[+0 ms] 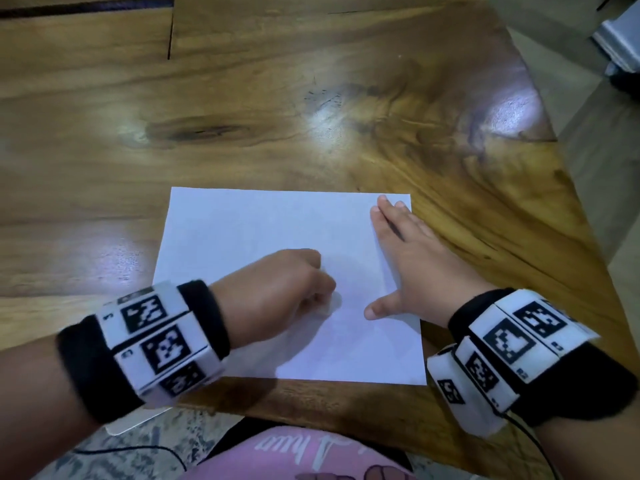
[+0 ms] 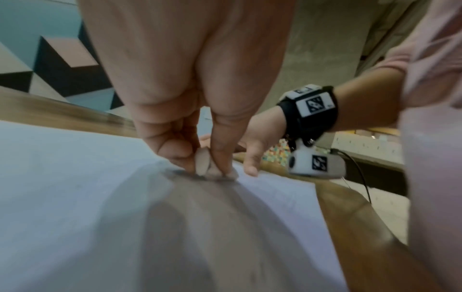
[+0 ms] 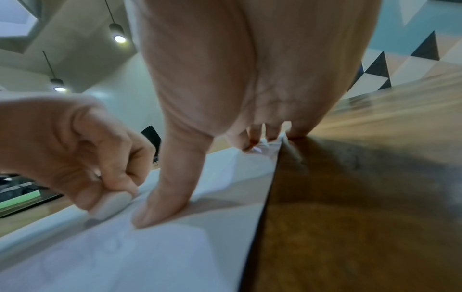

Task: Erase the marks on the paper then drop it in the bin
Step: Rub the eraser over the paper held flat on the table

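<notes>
A white sheet of paper (image 1: 263, 230) lies flat on the wooden table (image 1: 311, 98), near its front edge. My left hand (image 1: 294, 289) pinches a small pale eraser (image 2: 203, 165) and presses it onto the paper near the sheet's middle. The same eraser (image 3: 110, 205) shows under the curled fingers in the right wrist view. My right hand (image 1: 405, 258) lies flat and open on the paper's right side, fingers straight, thumb (image 3: 160, 197) spread toward the eraser. Faint pencil marks (image 3: 107, 247) show on the paper in front of the thumb.
The table's right edge (image 1: 568, 161) slants away close to my right hand, with floor beyond it. A pink shirt (image 1: 311, 455) is at the bottom of the head view. No bin is in view.
</notes>
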Demonstrator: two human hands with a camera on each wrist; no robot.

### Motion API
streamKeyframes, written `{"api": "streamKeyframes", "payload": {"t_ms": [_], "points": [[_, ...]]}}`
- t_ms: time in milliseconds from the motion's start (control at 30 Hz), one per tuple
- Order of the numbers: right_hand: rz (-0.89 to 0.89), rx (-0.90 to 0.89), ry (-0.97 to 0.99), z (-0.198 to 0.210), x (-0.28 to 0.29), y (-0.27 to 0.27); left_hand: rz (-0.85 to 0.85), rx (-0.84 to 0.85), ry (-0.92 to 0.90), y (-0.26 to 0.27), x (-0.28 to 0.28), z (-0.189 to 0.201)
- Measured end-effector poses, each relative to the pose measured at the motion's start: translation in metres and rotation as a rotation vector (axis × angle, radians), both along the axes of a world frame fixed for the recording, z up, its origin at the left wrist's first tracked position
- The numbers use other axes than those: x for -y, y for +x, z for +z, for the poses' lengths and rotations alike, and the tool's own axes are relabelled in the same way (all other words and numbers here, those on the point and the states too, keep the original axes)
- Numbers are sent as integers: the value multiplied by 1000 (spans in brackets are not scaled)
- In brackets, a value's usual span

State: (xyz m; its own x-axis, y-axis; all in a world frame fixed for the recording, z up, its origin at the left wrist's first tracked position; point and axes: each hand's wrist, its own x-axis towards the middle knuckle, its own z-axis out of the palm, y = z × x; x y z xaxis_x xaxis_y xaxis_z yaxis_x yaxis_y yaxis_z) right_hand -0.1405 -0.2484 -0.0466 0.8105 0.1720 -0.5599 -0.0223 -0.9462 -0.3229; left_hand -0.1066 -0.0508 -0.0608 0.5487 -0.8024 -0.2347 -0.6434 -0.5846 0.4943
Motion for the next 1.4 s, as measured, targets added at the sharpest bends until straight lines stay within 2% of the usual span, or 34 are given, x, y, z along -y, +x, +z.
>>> {"api": "streamKeyframes", "payload": {"t_ms": [200,367,567,800,867,1000,1167,1300,1400], "points": [[60,27,-95,2,3,-16,75,-40,-26,-9,0,4],[36,-11,-120,4,7,-39,220,-95,-41,-7,2,8],[52,4,-109,1,11,-26,292,-126,-27,5,8,11],[125,4,-148,1,18,-11,286,-198,-6,13,16,14],[149,11,-160,0,19,-6,284,-166,-23,20,24,16],[157,22,-169,-1,20,-4,229,-32,-61,38,58,21],[113,8,-153,-2,22,-5,105,18,-14,39,72,18],[87,-11,-143,-1,23,-5,-124,-66,54,20,33,16],[86,-15,-147,-3,22,-5,-83,-113,85,26,31,19]]}}
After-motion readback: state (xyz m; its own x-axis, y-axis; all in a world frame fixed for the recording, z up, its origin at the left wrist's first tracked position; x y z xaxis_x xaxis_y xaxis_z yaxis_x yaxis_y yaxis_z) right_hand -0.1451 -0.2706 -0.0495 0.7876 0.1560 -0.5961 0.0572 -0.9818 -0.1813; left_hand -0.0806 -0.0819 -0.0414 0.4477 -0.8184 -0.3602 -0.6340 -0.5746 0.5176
